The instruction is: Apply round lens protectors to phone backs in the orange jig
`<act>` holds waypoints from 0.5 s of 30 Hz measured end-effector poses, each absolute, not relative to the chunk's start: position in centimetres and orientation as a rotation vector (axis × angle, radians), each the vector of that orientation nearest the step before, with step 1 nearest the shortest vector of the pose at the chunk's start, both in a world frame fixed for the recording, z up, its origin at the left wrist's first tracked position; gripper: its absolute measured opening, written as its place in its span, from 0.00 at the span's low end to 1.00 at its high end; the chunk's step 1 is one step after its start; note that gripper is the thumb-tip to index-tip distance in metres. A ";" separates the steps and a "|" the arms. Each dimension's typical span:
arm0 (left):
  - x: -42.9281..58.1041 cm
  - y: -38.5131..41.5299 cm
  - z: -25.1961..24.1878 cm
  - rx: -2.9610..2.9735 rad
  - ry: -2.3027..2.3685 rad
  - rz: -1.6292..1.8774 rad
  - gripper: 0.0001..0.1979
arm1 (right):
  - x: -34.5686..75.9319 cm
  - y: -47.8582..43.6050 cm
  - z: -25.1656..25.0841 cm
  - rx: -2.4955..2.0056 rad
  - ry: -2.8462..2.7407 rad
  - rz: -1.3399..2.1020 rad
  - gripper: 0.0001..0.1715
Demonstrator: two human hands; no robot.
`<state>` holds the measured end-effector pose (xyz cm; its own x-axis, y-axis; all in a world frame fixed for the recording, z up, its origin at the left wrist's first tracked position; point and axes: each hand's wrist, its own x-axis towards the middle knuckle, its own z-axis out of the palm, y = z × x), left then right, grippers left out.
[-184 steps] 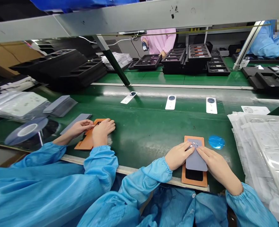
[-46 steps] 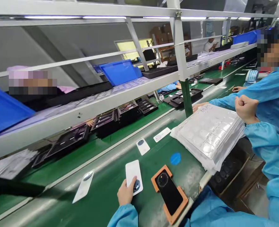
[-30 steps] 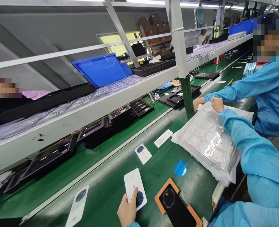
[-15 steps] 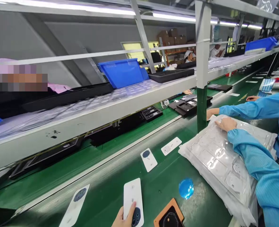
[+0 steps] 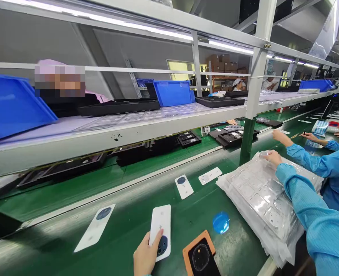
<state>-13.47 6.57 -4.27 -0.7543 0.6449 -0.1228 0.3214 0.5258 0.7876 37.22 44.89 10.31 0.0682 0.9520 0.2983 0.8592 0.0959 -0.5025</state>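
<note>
My left hand (image 5: 144,256) grips the near end of a white back cover (image 5: 160,226) lying on the green belt (image 5: 123,214), its thumb beside the dark round camera part. Just right of it sits an orange jig (image 5: 186,251) holding a black panel with a round hole. My right hand (image 5: 272,157) reaches out to the far end of a bagged stack of clear blister trays (image 5: 258,199), fingers pinched on a small clear round piece (image 5: 262,154).
More white covers (image 5: 96,227) (image 5: 183,186) (image 5: 210,175) lie along the belt, and a blue round film (image 5: 220,222) lies by the jig. A co-worker's hand (image 5: 280,137) reaches in beyond the stack. Black trays and blue bins (image 5: 172,92) fill the shelf above the belt.
My right hand came down from a raised fist onto the far end of the tray stack and pinched there. My left hand stayed on the white cover. The co-worker's hand left the stack.
</note>
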 end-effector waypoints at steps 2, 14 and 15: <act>-12.8 6.5 -3.4 0.650 2.346 1.268 0.21 | 36.0 42.6 11.4 -1.705 -1.851 0.282 0.11; -12.3 7.5 -8.3 0.022 1.252 2.109 0.17 | 21.5 14.9 0.1 -0.314 -2.638 0.501 0.19; -12.4 7.4 -8.6 0.023 1.134 2.156 0.18 | 20.7 14.3 -1.3 -0.317 -2.616 0.410 0.19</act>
<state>-12.36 7.42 -8.58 -0.7612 0.5815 -0.2871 -0.5660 -0.3796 0.7318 20.73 14.28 -1.34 -0.8625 0.2910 0.4141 0.1503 0.9285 -0.3394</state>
